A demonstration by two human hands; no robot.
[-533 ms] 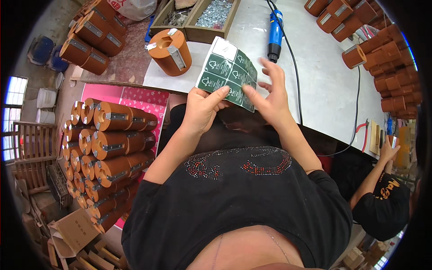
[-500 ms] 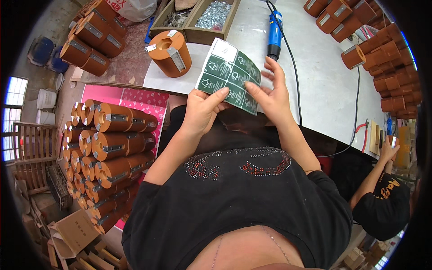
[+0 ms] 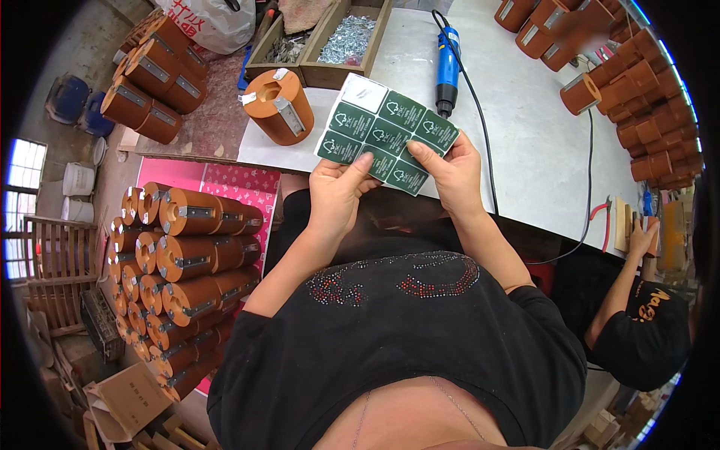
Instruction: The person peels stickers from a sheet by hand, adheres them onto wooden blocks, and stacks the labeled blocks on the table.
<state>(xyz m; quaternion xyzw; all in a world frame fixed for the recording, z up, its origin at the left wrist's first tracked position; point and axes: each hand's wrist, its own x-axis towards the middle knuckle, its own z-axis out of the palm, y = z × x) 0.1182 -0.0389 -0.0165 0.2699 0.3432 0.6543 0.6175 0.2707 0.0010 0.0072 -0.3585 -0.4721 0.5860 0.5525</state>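
Between my two hands is a sheet of green stickers (image 3: 388, 136) with white print, held up above the near edge of the workbench. One corner square of the sheet is bare white backing. My left hand (image 3: 339, 187) pinches the sheet's lower left side, thumb on top. With its thumb on the front and fingers behind, my right hand (image 3: 454, 171) grips the right side. Just left of the sheet, a brown wooden cylinder (image 3: 277, 109) stands upright on the bench, with a hollow in its top, a metal strip on its side and white tabs at its rim.
A blue electric screwdriver (image 3: 448, 71) with a black cable lies beyond the sheet. Behind the cylinder sits a wooden tray of screws (image 3: 346, 41). Stacked brown cylinders (image 3: 196, 259) rise at my left; more (image 3: 649, 112) line the far right. A co-worker (image 3: 637, 322) sits at the right.
My right hand has closed on the sheet's right side, where its fingers were spread before. The sheet has turned flatter toward me. The co-worker's hand has shifted slightly.
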